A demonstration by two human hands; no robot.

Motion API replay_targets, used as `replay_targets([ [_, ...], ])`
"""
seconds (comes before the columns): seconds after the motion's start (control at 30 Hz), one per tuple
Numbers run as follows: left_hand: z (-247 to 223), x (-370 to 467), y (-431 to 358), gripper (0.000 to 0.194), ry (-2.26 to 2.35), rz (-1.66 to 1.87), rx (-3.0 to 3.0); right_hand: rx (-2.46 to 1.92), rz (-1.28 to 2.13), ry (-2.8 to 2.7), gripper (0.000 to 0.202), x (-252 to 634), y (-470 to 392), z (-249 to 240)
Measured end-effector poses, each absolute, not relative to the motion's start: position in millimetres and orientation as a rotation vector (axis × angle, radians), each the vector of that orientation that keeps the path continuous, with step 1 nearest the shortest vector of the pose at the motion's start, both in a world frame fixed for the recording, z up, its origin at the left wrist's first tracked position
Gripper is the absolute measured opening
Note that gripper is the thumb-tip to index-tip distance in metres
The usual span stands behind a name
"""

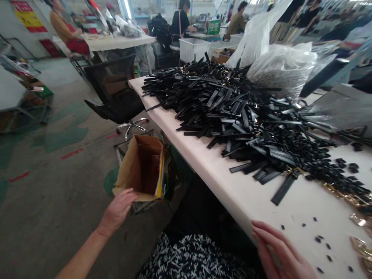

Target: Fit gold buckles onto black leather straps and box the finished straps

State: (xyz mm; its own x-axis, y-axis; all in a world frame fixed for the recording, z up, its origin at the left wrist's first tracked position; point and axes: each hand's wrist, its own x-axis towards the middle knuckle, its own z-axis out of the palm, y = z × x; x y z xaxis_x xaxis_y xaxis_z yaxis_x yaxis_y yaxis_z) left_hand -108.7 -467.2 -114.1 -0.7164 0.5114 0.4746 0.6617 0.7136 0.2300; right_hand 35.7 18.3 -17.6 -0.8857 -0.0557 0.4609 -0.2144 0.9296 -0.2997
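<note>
My left hand (117, 211) is closed on the near rim of an open cardboard box (124, 166), its fingers over the edge. The box stands low beside the table, and its dark inside is hard to make out. At the near edge of the white-topped table (215, 174), my right hand (279, 250) has its fingers stretched out and holds nothing visible. Beyond it lies a big heap of black straps with gold-coloured clasps (232, 108). One black strap (284, 189) lies apart at the heap's near side. Small black pieces (319, 240) are scattered close to my right hand.
A black office chair (113, 87) stands past the box. Clear plastic bags (281, 68) rest on the table's far side, and gold-coloured metal parts (360, 248) lie at the right. A white bin (193, 49) and several seated people are farther back.
</note>
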Motion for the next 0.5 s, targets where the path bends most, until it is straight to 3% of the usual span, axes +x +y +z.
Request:
replay_targets([
  [0.13, -98, -92, -451, 0.027, -2.568, -0.570, -1.015, 0.607, 0.547, -2.709, 0.040, -28, -52, -4],
  [0.27, -92, -81, -432, 0.028, -2.600, -0.552, -1.089, 1.149, 0.510, -2.921, 0.044, -75, -111, -20],
  [0.33, -92, -80, -427, 0.028, -2.632, -0.556, -1.057, 1.197, 0.466, -2.981, 0.047, -90, -131, -35],
  [0.5, -99, -80, -438, 0.025, -2.662, -0.689, -0.962, 1.179, 0.498, -3.039, 0.010, -111, -146, -67],
])
